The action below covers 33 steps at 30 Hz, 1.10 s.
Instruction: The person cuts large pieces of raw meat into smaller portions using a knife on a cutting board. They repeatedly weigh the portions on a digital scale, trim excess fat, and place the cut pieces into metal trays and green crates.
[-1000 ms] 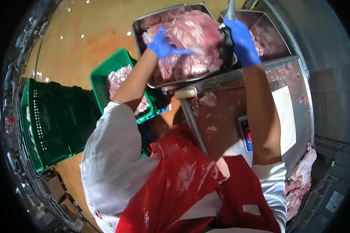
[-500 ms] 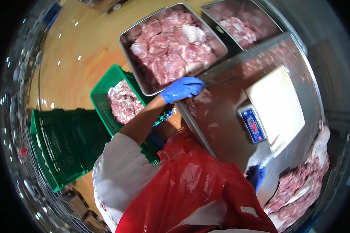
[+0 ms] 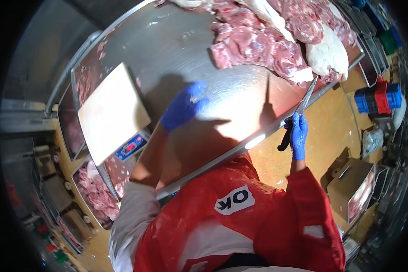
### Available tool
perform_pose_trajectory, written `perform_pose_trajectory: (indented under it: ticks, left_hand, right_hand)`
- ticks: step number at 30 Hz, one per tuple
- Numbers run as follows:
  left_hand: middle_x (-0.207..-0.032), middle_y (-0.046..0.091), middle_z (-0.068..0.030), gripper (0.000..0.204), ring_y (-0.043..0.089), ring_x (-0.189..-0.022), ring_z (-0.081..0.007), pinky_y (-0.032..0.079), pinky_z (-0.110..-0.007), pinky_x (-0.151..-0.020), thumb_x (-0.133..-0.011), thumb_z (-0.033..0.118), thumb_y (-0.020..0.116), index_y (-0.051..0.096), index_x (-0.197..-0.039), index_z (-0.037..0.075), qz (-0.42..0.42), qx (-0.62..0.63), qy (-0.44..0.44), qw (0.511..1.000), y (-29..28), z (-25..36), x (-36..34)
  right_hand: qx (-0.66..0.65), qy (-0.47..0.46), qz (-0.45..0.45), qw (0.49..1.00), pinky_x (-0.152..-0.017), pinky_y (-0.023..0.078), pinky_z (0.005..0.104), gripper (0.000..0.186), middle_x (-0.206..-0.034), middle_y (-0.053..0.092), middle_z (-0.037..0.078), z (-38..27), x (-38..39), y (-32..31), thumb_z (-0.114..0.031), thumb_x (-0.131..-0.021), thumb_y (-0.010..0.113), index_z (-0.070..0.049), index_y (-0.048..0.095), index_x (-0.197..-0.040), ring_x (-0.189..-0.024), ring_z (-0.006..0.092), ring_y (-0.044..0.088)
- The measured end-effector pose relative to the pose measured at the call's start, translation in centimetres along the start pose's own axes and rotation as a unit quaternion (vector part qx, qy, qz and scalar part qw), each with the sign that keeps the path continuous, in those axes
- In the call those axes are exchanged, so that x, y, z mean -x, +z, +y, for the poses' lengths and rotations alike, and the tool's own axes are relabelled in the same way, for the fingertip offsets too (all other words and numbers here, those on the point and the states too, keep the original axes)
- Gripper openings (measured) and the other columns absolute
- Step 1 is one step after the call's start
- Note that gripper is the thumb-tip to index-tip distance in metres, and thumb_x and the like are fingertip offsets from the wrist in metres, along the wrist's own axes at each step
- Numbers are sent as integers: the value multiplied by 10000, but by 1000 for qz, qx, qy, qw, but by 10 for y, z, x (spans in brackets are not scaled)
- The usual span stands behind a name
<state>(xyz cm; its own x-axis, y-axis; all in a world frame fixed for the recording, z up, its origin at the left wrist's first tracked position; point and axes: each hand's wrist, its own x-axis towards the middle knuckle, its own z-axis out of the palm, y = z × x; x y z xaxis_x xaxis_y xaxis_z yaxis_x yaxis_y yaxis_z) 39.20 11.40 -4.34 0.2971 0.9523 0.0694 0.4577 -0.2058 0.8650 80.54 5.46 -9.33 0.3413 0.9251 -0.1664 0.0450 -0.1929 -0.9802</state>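
My left hand (image 3: 182,108), in a blue glove, hovers above the metal table (image 3: 177,50) with its fingers apart and nothing in it. At the table's front edge, my gloved right hand (image 3: 298,135) grips a knife (image 3: 308,96) by its dark handle. The blade points away from me, its tip close to a big cut of raw meat (image 3: 265,50). That pink meat lies at the far right of the table, with more cuts behind it and a piece with pale skin (image 3: 328,55) beside it.
A scale (image 3: 131,146) with a white board (image 3: 113,113) on it stands to the left. Below it is a tray of meat pieces (image 3: 95,190). To the right, off the table, are a cardboard box (image 3: 349,188) and stacked blue and red crates (image 3: 378,98).
My view has swung right, toward the large cuts. My left hand has left the edge of the meat tray and is over the table. The knife in my right hand now points at the meat.
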Motion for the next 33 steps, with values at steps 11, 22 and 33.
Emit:
perform_pose_trajectory:
  ticks: [11, 22, 33]
  left_hand:
    - [-1361, 553, -204, 671, 530, -1254, -380, 396, -450, -1083, -862, 492, 649, 522, -1371, 74, -133, -234, 78, 960, 51, -1, -338]
    - [-1454, 486, -197, 875, 475, -1332, -371, 360, -441, -1113, -846, 698, 516, 388, -1491, 120, -157, -337, -119, 921, 93, -27, -369]
    - [-1353, 557, -245, 898, 533, -1252, -416, 410, -466, -1059, -863, 732, 462, 396, -1468, 71, -182, -346, -96, 915, 88, -18, -333]
  right_hand:
    - [31, -28, 5, 999, -645, 435, 245, 273, -783, 576, -15, 5, -134, -57, -267, -1035, 536, -24, 615, -938, -716, 65, 499]
    - [191, -349, -10, 917, -743, 474, 293, 280, -847, 609, 61, 14, -274, -23, -269, -995, 590, 3, 628, -1048, -808, 143, 551]
    - [117, -14, -220, 968, -758, 456, 252, 287, -895, 602, -28, 14, -289, -14, -314, -987, 616, -33, 653, -1033, -831, 79, 529]
